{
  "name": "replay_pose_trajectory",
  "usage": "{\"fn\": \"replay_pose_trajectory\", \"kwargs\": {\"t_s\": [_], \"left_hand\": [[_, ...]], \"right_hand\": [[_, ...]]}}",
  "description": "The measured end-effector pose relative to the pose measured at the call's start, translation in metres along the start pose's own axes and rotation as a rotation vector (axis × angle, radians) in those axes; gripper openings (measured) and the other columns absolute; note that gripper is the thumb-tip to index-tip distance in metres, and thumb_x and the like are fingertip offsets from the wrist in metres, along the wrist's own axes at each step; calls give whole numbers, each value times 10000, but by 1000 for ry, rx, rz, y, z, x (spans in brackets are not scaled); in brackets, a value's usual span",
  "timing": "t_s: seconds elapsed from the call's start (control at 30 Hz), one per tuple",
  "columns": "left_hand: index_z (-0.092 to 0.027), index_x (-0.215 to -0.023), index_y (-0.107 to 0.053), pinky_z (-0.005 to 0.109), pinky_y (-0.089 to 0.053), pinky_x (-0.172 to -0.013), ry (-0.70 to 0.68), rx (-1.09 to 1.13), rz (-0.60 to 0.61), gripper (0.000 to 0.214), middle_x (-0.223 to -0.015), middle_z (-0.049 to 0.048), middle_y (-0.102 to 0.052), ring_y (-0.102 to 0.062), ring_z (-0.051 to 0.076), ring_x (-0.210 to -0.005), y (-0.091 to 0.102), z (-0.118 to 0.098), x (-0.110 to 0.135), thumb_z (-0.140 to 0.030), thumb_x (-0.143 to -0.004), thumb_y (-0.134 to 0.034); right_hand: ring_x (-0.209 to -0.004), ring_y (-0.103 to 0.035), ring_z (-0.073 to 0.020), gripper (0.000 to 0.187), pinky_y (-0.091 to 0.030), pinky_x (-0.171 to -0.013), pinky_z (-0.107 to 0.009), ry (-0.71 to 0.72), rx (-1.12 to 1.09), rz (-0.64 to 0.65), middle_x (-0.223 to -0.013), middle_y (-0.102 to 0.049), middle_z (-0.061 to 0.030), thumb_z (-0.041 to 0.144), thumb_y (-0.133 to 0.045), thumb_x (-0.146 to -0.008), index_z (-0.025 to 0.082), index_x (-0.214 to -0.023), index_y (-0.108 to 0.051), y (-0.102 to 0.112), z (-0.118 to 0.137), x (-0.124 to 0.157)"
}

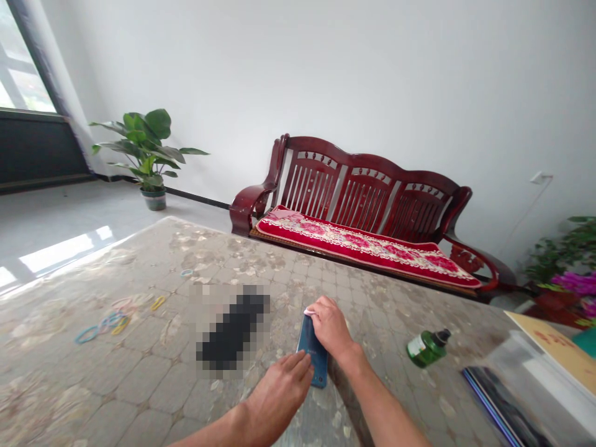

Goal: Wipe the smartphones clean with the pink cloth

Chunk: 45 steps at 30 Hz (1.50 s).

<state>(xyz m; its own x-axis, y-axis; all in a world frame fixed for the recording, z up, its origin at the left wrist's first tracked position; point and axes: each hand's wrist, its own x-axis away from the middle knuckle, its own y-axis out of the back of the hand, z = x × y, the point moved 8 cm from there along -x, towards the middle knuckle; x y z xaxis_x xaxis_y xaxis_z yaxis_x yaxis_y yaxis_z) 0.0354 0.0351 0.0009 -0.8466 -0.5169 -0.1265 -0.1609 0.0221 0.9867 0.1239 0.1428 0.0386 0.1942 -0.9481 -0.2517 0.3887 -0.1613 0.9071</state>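
Note:
A blue smartphone (pixel 311 345) lies on the patterned tablecloth, its narrow ends pointing away from me and toward me. Across its lower left part my left hand (pixel 285 380) rests with the fingers stretched out flat; the thumb is hidden. My right hand (pixel 329 323) is closed at the phone's far end, its fingers bunched on a small white cloth or wipe (pixel 310 312), of which only an edge shows. Left of the phone, a dark oblong thing (pixel 234 329) is blurred into blocks, so its kind cannot be made out.
A green bottle (pixel 425 349) with a black top stands to the right. Dark, flat strips (pixel 505 403) and a clear plastic box (pixel 535 366) fill the right corner. Several coloured rings (pixel 109 323) lie left on the tablecloth (pixel 153 372). Beyond the table are a wooden bench (pixel 363 192) and a potted plant (pixel 151 155).

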Motion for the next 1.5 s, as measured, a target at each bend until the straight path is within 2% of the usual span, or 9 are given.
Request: {"fn": "replay_pose_trajectory", "kwargs": {"t_s": [0.17,0.43,0.7,0.9,0.97,1.13,1.23,1.4,1.5], "left_hand": [[-46,-1277,-581,381,-459,-1061,6,17,44,332,-1340,181,-599,-555,293,-1253,-1,1,-4,-142,-968,-506],[-70,-1282,-580,377,-475,-1043,8,10,28,329,-1356,170,-592,-549,286,-1265,-1,1,-2,-104,-968,-486],[-52,-1168,-624,389,-509,-993,6,-18,-62,260,-1241,178,-653,-607,292,-1168,-8,0,-6,-74,-927,-528],[-52,-1287,-569,387,-485,-1023,-18,-19,-53,350,-1327,194,-605,-569,294,-1233,-1,-3,-1,-115,-946,-519],[-51,-1292,-566,385,-483,-1024,-17,-16,-44,352,-1326,195,-605,-565,290,-1236,0,-2,0,-110,-950,-506],[-50,-1226,-601,386,-483,-1016,4,-1,-46,289,-1298,188,-620,-574,287,-1209,1,-3,-2,-103,-962,-497],[-58,-1176,-626,384,-498,-988,20,-13,-37,253,-1236,180,-651,-606,284,-1152,3,-3,-4,-91,-957,-503],[-29,-1208,-613,383,-495,-998,9,-8,-21,281,-1254,193,-645,-605,293,-1166,5,-5,-3,-94,-957,-502],[-11,-1275,-572,394,-476,-1029,1,0,-5,335,-1332,211,-597,-565,306,-1233,5,-6,-1,-107,-962,-502]], "right_hand": [[-932,-580,-164,301,-436,-856,-250,118,-39,32,-906,-649,-31,41,-493,-884,225,-878,-731,-1,15,26],[-929,-599,-179,274,-443,-873,-253,5,39,7,-894,-661,-48,71,-514,-902,214,-851,-743,0,2,-11],[-911,-589,-155,280,-443,-836,-235,159,-94,86,-882,-651,-15,36,-516,-871,225,-854,-723,2,21,37],[-870,-605,-161,248,-457,-836,-240,3,-4,61,-880,-670,-39,92,-527,-903,215,-815,-723,-1,8,3],[-871,-603,-161,250,-457,-836,-241,1,5,54,-889,-670,-42,83,-524,-900,210,-824,-726,-1,7,0],[-921,-577,-157,304,-436,-848,-243,160,-48,115,-896,-652,-20,30,-489,-893,220,-866,-725,3,20,27],[-938,-545,-162,300,-425,-844,-249,255,-6,161,-927,-637,-21,24,-492,-896,226,-910,-714,6,33,36],[-940,-511,-181,243,-418,-811,-260,447,185,282,-944,-630,-34,74,-520,-916,226,-868,-704,-5,55,22],[-950,-506,-190,240,-418,-823,-269,420,272,261,-947,-627,-46,82,-517,-926,212,-847,-703,-3,45,3]]}}
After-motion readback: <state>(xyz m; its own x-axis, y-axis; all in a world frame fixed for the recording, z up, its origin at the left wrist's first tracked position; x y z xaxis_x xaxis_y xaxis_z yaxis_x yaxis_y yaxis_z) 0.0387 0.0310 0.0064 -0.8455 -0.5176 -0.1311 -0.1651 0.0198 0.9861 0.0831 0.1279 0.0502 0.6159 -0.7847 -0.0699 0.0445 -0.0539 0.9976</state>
